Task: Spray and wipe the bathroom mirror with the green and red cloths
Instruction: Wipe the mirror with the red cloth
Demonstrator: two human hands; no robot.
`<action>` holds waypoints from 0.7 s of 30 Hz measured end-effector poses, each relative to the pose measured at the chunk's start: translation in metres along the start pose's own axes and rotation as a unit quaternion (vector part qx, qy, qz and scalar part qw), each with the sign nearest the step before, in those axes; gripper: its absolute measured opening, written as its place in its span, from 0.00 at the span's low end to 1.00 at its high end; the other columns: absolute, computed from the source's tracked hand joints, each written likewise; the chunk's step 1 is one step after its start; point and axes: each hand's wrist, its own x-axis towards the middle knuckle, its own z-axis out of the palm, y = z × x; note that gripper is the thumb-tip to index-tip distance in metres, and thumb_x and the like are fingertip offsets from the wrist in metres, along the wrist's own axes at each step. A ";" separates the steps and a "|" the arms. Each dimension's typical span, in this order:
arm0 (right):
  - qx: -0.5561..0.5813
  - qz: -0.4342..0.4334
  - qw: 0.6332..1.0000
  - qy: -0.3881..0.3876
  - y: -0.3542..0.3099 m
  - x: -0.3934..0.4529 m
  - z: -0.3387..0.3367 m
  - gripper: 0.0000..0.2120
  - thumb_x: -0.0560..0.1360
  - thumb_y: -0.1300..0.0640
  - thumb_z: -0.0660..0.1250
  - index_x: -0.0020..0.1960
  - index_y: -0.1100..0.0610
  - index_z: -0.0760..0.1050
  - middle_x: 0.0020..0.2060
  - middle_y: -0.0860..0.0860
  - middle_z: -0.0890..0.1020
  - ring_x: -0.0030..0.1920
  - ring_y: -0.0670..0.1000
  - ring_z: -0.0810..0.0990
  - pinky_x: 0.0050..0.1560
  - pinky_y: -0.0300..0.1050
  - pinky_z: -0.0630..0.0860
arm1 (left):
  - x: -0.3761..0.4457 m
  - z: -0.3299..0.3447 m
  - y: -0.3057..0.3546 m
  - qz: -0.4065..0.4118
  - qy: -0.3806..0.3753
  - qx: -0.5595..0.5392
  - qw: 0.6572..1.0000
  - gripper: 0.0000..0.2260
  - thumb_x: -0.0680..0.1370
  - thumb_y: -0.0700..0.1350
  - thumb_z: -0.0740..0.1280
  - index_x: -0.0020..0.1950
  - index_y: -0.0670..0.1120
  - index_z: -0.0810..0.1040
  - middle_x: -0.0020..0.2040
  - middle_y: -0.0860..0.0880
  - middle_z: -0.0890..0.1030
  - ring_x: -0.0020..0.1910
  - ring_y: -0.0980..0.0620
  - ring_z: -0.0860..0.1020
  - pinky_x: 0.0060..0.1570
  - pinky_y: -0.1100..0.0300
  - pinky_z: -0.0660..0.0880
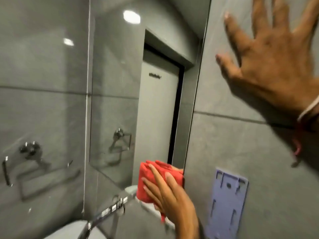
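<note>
Left hand flat on red cloth — right hand splayed on wall.

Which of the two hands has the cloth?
The left hand, low in the view, presses the red cloth against the mirror; the right hand lies spread and bare on the grey wall.

Two hands are in view: one left hand at the near centre and one right hand at the upper right. There is one red cloth, one mirror and one lilac plastic plate on the right wall. One chrome towel ring hangs on the left wall, with one reflection in the glass. One chrome tap stands near. Two light spots shine far left. One bangle circles the right wrist.
</note>
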 end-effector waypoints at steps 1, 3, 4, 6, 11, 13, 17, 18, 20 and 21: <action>0.009 -0.009 0.999 0.050 0.000 0.001 -0.010 0.35 0.81 0.31 0.45 0.84 0.47 0.55 0.83 0.64 0.58 0.83 0.67 0.57 0.76 0.82 0.52 | -0.005 0.004 0.016 0.060 0.005 -0.034 0.998 0.25 0.84 0.48 0.59 0.76 0.64 0.52 0.84 0.47 0.53 0.83 0.46 0.51 0.79 0.45 0.49; 0.019 -0.024 0.999 0.039 0.002 -0.003 -0.007 0.34 0.81 0.33 0.48 0.83 0.46 0.57 0.84 0.62 0.57 0.84 0.63 0.55 0.79 0.78 0.51 | -0.009 0.018 0.049 0.129 0.012 -0.053 0.990 0.24 0.83 0.47 0.62 0.76 0.64 0.58 0.84 0.49 0.56 0.83 0.46 0.54 0.77 0.43 0.51; 0.041 -0.021 0.999 0.022 0.006 -0.002 -0.011 0.35 0.80 0.33 0.49 0.83 0.46 0.57 0.84 0.62 0.57 0.85 0.61 0.56 0.80 0.76 0.51 | -0.005 0.031 0.080 0.171 -0.005 -0.069 0.983 0.23 0.83 0.49 0.62 0.76 0.63 0.61 0.83 0.49 0.57 0.82 0.47 0.54 0.77 0.43 0.51; 0.071 -0.015 0.997 0.021 0.023 0.003 -0.021 0.36 0.79 0.33 0.48 0.84 0.47 0.58 0.84 0.61 0.59 0.84 0.59 0.58 0.83 0.69 0.54 | 0.002 0.055 0.152 0.279 -0.018 -0.081 0.957 0.23 0.83 0.51 0.61 0.78 0.60 0.63 0.84 0.52 0.55 0.83 0.51 0.52 0.78 0.46 0.48; 0.199 -0.002 0.980 0.015 0.046 -0.020 -0.031 0.37 0.78 0.31 0.49 0.83 0.45 0.59 0.82 0.53 0.66 0.83 0.53 0.64 0.82 0.51 0.57 | 0.004 0.073 0.306 0.442 -0.078 -0.138 0.883 0.25 0.80 0.39 0.60 0.76 0.56 0.68 0.79 0.51 0.69 0.78 0.45 0.64 0.78 0.38 0.55; 0.285 0.020 0.958 0.015 0.053 -0.022 -0.038 0.37 0.77 0.28 0.49 0.83 0.39 0.53 0.83 0.44 0.63 0.82 0.44 0.60 0.81 0.45 0.53 | -0.002 0.075 0.343 0.507 -0.108 -0.149 0.842 0.29 0.78 0.36 0.60 0.77 0.54 0.66 0.75 0.48 0.74 0.74 0.45 0.71 0.75 0.38 0.61; 0.522 0.124 0.841 0.072 0.065 -0.008 -0.057 0.31 0.77 0.29 0.60 0.78 0.37 0.63 0.77 0.39 0.71 0.76 0.39 0.70 0.75 0.35 0.67 | -0.025 0.073 0.365 0.636 -0.198 -0.153 0.730 0.34 0.76 0.35 0.59 0.81 0.51 0.57 0.68 0.40 0.78 0.58 0.38 0.80 0.61 0.42 0.77; 0.578 0.164 0.792 0.106 0.067 -0.003 -0.064 0.29 0.77 0.32 0.62 0.75 0.39 0.68 0.74 0.43 0.76 0.72 0.42 0.75 0.72 0.32 0.70 | -0.034 0.073 0.360 0.668 -0.203 -0.149 0.700 0.34 0.76 0.36 0.59 0.81 0.52 0.56 0.66 0.39 0.80 0.55 0.38 0.81 0.57 0.44 0.79; 0.686 0.238 0.672 0.149 0.076 0.003 -0.084 0.25 0.73 0.32 0.62 0.64 0.42 0.78 0.64 0.49 0.85 0.62 0.46 0.84 0.67 0.39 0.79 | -0.053 0.072 0.344 0.736 -0.205 -0.152 0.628 0.32 0.78 0.39 0.59 0.81 0.48 0.56 0.70 0.40 0.77 0.62 0.41 0.79 0.61 0.44 0.76; 0.733 0.249 0.616 0.143 0.083 -0.002 -0.094 0.24 0.72 0.31 0.63 0.57 0.44 0.84 0.56 0.50 0.89 0.55 0.47 0.88 0.60 0.43 0.84 | -0.061 0.071 0.336 0.770 -0.213 -0.156 0.581 0.31 0.78 0.40 0.59 0.81 0.45 0.56 0.74 0.41 0.73 0.69 0.43 0.75 0.66 0.43 0.73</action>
